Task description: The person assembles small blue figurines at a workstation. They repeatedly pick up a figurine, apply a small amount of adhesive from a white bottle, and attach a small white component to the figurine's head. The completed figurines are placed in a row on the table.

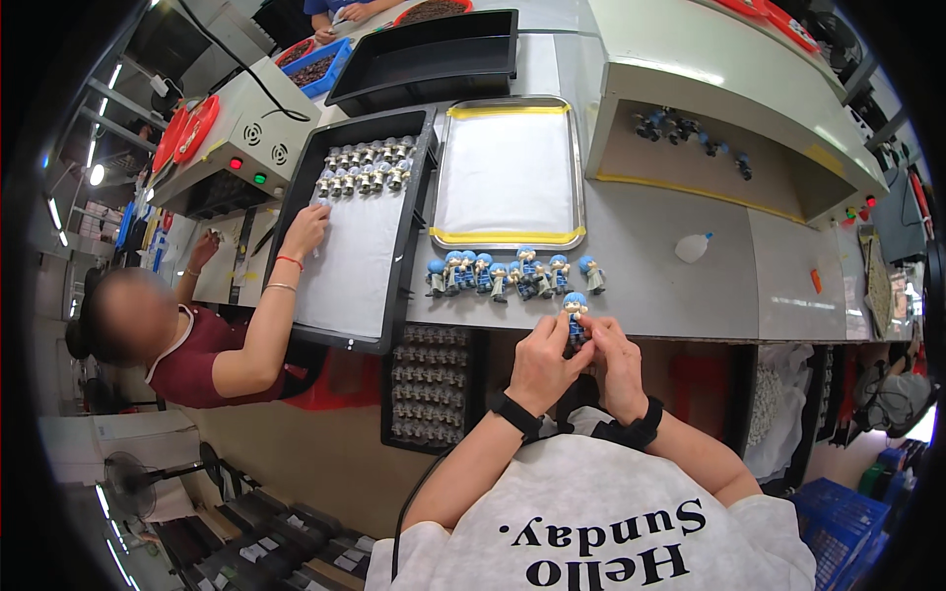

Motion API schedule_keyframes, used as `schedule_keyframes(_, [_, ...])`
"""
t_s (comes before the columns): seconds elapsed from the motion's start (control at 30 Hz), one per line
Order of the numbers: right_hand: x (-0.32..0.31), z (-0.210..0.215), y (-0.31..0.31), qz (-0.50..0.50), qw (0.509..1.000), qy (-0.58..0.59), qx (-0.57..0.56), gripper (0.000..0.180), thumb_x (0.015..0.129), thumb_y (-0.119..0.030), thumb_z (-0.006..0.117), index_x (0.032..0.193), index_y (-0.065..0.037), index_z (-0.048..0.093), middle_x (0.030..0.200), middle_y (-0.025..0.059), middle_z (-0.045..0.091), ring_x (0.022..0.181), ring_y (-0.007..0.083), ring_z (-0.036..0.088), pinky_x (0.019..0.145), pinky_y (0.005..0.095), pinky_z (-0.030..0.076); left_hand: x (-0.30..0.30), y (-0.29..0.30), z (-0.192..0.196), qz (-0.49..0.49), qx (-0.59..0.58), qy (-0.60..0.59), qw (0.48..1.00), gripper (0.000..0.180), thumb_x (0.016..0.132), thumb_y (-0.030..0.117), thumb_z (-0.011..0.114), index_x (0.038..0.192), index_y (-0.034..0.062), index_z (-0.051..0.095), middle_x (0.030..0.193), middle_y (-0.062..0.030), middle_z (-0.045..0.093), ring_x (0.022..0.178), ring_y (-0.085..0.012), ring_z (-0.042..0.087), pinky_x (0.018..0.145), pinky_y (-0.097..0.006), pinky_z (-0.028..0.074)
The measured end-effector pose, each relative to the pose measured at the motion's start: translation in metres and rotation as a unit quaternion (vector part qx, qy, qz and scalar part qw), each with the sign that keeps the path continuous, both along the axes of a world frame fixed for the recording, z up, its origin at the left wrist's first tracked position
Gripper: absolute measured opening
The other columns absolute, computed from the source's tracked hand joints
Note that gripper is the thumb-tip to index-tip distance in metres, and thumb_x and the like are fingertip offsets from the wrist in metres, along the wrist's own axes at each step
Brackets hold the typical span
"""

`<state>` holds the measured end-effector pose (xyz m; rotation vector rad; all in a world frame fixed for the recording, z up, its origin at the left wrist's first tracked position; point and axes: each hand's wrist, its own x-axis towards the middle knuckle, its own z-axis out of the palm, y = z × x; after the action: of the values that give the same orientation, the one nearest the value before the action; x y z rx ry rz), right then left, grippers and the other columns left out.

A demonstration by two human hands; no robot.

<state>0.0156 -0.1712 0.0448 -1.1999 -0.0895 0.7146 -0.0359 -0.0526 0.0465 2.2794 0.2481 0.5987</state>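
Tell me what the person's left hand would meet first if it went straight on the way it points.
Beyond the blue-haired figurine in its grasp, the left hand would probably meet the rightmost figurine of the cluster on the grey table; hand height is unclear, so it might pass above.

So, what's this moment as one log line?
Left hand: holding blue-haired figurine; right hand: same figurine; table: figurine cluster; beyond: white-lined tray

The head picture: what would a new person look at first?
Probably the little blue-haired figure held between the left hand and the right hand, at the front of the grey table. Just beyond are more blue-haired figures. Farther left, a black tray holds rows of small pieces.
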Motion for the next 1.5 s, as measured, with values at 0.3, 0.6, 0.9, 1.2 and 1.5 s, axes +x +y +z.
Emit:
schedule_keyframes(0.3, [0.004, 0.002, 0.017, 0.054, 0.992, -0.092, -0.061, 0.040, 0.096, -0.020, 0.045, 0.131, -0.002, 0.045, 0.107, 0.0063, 0.048, 0.095, 0.0127, 0.052, 0.078, 0.0253, 0.047, 0.003, 0.043, -0.021, 0.119, 0.088, -0.002, 0.989, 0.041, 0.069, 0.023, 0.076, 0.100, 0.0001, 0.063, 0.073, -0.0073, 0.057, 0.058, -0.0224, 0.060, 0.050, -0.033, 0.046])
schedule_keyframes(0.6, [0.039, 0.005, -0.044, -0.062, 0.993, -0.068, -0.070, 0.034, 0.095, -0.019, 0.046, 0.123, -0.001, 0.053, 0.105, 0.0065, 0.053, 0.086, 0.0126, 0.057, 0.070, 0.0248, 0.050, 0.019, 0.091, -0.060, 0.174, 0.204, 0.081, 0.960, 0.047, 0.069, 0.025, 0.075, 0.108, 0.0039, 0.060, 0.098, -0.0101, 0.048, 0.096, -0.0297, 0.045, 0.079, -0.042, 0.038])
schedule_keyframes(0.9, [0.151, 0.032, -0.136, -0.244, 0.936, -0.216, -0.134, 0.027, 0.092, -0.013, 0.052, 0.115, 0.000, 0.058, 0.087, 0.0018, 0.059, 0.073, 0.0087, 0.057, 0.063, 0.0228, 0.048, 0.026, 0.083, -0.068, 0.160, 0.204, 0.126, 0.958, 0.053, 0.070, 0.027, 0.072, 0.116, 0.0035, 0.056, 0.102, -0.0152, 0.049, 0.099, -0.0343, 0.045, 0.083, -0.047, 0.039])
schedule_keyframes(1.2, [0.351, -0.001, -0.116, -0.087, 0.783, -0.474, -0.393, 0.028, 0.082, -0.014, 0.057, 0.106, 0.001, 0.062, 0.088, 0.0152, 0.067, 0.080, 0.0289, 0.063, 0.074, 0.0362, 0.049, 0.025, 0.058, -0.044, 0.194, 0.188, 0.111, 0.956, 0.064, 0.072, 0.004, 0.061, 0.131, -0.0040, 0.040, 0.126, -0.0242, 0.041, 0.115, -0.0395, 0.043, 0.098, -0.045, 0.035])
schedule_keyframes(1.5, [0.462, -0.022, -0.008, -0.040, 0.565, -0.667, -0.483, 0.035, 0.084, -0.020, 0.058, 0.114, -0.002, 0.054, 0.112, 0.0165, 0.059, 0.102, 0.0313, 0.055, 0.088, 0.0392, 0.044, -0.003, 0.023, -0.006, 0.274, 0.142, 0.118, 0.944, 0.049, 0.076, -0.006, 0.054, 0.125, -0.0051, 0.048, 0.123, -0.0224, 0.044, 0.112, -0.0380, 0.047, 0.093, -0.043, 0.040])
